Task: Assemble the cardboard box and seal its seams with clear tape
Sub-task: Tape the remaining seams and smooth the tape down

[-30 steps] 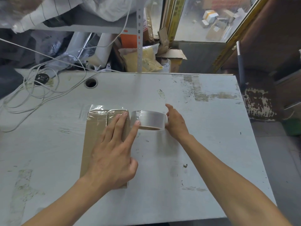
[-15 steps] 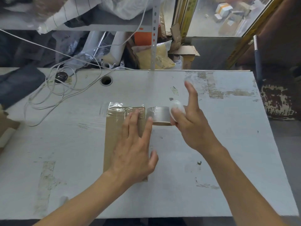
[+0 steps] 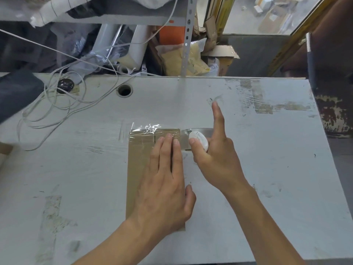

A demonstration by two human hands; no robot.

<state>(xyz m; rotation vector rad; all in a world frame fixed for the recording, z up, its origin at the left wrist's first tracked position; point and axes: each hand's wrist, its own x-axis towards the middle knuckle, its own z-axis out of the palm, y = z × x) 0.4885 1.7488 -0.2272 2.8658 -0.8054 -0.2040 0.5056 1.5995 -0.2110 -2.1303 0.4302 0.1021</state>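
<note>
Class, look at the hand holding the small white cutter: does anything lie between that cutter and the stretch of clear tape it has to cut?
Nothing visible does. The right hand holds the white cutter right at the clear tape stretched from the cardboard box edge to the tape roll. The left hand presses beside it, not between.

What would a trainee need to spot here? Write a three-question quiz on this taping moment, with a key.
1. True or false: the left hand lies flat on the cardboard box.
2. The right hand grips which item? A) scissors B) a small white cutter C) a marker
3. Fill in: the clear tape already runs across the box's ___ edge, the one away from the person.

Key: 1 true. 2 B; it is held against the tape roll beside the box. 3 far.
</note>
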